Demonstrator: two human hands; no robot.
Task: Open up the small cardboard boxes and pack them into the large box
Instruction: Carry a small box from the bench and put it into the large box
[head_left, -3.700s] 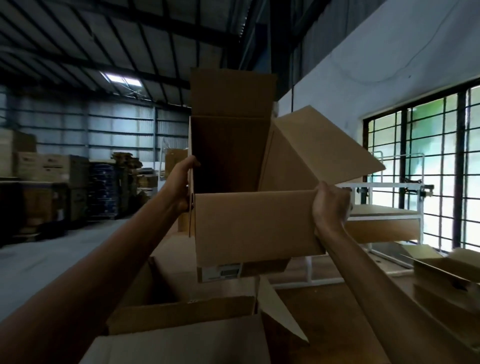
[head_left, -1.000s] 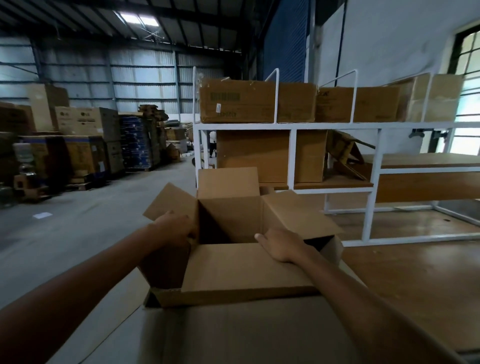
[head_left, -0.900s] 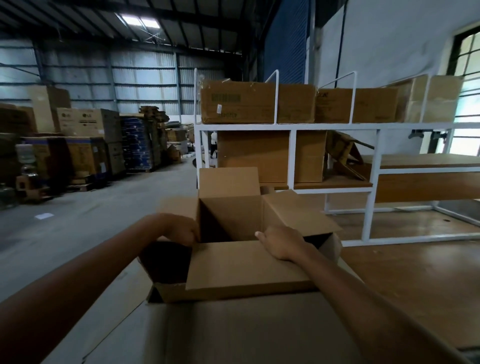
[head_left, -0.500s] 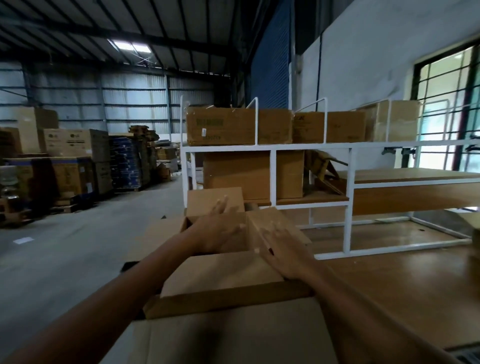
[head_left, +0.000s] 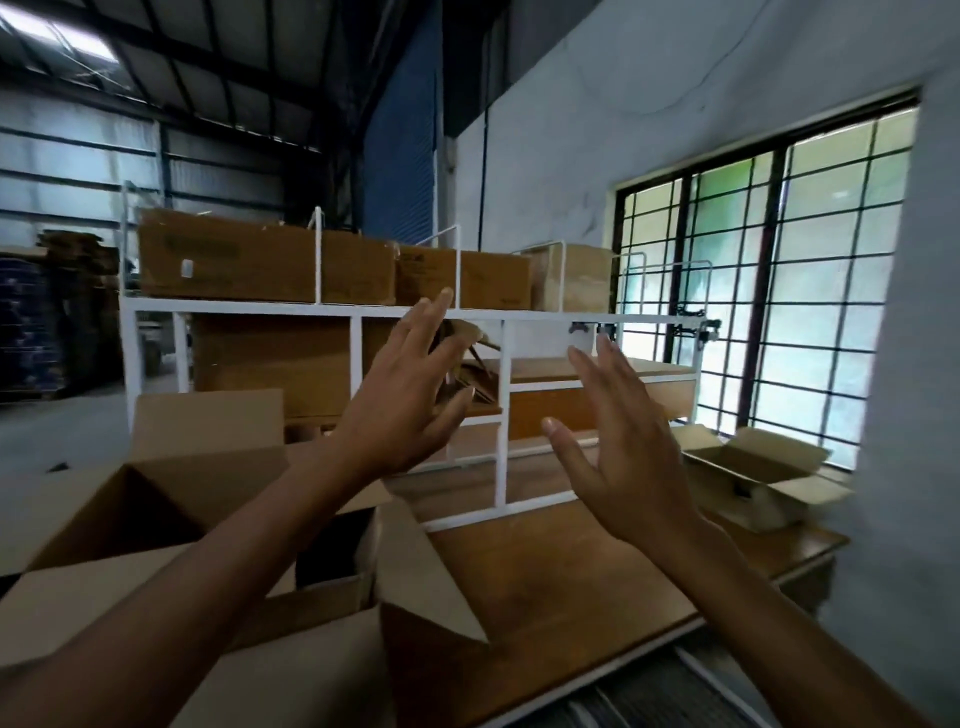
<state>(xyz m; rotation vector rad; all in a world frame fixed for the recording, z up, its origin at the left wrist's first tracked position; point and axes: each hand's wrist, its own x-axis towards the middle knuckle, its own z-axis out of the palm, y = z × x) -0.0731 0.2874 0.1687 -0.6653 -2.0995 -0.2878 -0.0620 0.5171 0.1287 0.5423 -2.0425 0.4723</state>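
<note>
The large box (head_left: 332, 670) lies low at the left with its flaps spread. An opened small cardboard box (head_left: 208, 447) sits inside it, its flaps up and its dark inside showing. My left hand (head_left: 405, 400) and my right hand (head_left: 623, 457) hover in the air above the wooden table (head_left: 571, 577), both empty with fingers spread, to the right of that box. Another opened small box (head_left: 753, 467) rests on the table at the far right, near the window.
A white metal rack (head_left: 358, 312) stands across the table behind my hands, with closed cardboard boxes (head_left: 260, 260) on top and flat cardboard on its shelves. A barred window (head_left: 769, 291) is at the right. The table's front edge runs along the lower right.
Both hands have let go of the small box after lowering it into the large box, and have risen and moved right. The view has turned right toward the window.
</note>
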